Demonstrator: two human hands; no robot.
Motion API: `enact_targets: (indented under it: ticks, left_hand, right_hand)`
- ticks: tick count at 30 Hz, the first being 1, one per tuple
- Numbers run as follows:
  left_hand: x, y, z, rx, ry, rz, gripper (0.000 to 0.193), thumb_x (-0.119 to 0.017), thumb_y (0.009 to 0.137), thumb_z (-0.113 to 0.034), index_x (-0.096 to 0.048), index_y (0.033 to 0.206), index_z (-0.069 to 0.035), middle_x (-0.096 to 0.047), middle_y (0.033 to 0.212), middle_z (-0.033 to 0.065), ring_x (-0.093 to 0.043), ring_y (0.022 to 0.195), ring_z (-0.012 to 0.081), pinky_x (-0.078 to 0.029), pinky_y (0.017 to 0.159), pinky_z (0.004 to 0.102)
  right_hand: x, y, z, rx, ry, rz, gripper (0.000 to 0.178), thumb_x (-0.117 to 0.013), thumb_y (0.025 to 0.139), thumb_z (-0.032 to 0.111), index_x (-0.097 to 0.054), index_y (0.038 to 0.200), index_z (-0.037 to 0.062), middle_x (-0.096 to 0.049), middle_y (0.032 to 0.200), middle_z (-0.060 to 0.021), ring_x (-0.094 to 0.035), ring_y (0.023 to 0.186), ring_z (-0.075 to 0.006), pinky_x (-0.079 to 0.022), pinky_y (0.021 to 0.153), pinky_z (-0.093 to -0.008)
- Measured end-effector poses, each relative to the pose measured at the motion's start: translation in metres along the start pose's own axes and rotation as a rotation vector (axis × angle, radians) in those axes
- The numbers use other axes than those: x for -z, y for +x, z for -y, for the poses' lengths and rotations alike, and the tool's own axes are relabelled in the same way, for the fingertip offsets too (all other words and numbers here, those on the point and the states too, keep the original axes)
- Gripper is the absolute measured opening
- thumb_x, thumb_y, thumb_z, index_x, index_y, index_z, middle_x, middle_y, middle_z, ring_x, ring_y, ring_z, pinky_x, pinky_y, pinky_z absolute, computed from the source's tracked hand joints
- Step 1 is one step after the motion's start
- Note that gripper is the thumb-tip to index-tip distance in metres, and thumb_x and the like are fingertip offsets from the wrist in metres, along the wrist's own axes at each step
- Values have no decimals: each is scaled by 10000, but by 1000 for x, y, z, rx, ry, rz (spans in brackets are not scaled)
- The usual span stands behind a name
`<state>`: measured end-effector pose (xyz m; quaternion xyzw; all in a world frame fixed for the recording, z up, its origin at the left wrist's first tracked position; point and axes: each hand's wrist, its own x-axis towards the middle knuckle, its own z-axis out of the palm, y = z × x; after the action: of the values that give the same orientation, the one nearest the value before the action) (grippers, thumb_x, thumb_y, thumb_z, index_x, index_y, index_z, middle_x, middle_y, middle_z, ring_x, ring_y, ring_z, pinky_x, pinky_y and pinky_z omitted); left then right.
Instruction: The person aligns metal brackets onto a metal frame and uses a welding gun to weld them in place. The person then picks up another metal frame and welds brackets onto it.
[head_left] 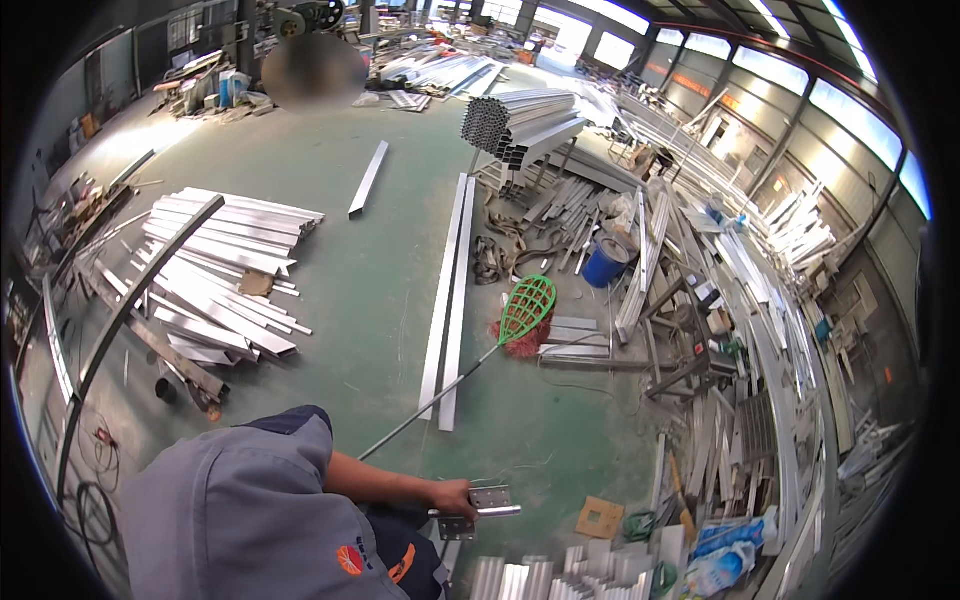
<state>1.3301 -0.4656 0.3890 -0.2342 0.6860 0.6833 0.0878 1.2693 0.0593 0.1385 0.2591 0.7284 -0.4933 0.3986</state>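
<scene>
Holding perforated metal point(490, 497): one hand point(450, 496).

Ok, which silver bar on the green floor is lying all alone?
The short bar between the left pile and the long pair: it touches no other bar, while those lie grouped.

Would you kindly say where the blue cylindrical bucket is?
The blue cylindrical bucket is right of centre in the head view, above and right of the green lattice paddle.
</scene>
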Motion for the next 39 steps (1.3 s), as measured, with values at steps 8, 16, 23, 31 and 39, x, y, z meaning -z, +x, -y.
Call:
enact_targets:
  ticks: [8,16,23,31,39]
  left_hand:
    - [2,205,-9,7,126,-53,368,-809,758,-315,-756,910,16,-743,799,109,-687,711,197,-541,693,409]
    - [3,413,-143,159,424,145,382,-818,781,-318,-791,976,9,-786,887,145,-743,808,207,-594,777,414]
    - [-55,601,-220,154,571,289,432,-821,761,-294,-758,1003,59,-760,869,171,-723,801,232,-571,780,414]
    - [-176,823,-210,129,790,376,422,-834,743,-295,-763,991,38,-758,850,170,-738,804,283,-576,780,435]
    - [-311,974,-178,227,1061,629,388,-757,751,-235,-777,1078,-28,-767,931,212,-752,884,361,-580,796,473]
  right_hand:
    - [-49,74,245,228,-226,87,193,-616,1004,223,-739,1044,80,-703,856,-56,-681,716,-193,-520,549,-355]
    - [-55,53,250,44,-175,27,190,-608,995,205,-717,1055,62,-716,894,-66,-718,760,-212,-543,581,-369]
    - [-77,41,257,115,-87,-31,190,-600,987,189,-698,1066,46,-728,927,-74,-751,799,-228,-563,610,-382]
    - [-88,165,365,-168,431,-135,291,-664,917,152,-691,1165,2,-730,928,-122,-743,713,-216,-548,544,-315]
    - [-70,173,526,-298,712,-313,378,-643,944,157,-673,1248,-65,-753,1060,-164,-761,888,-230,-600,672,-322]
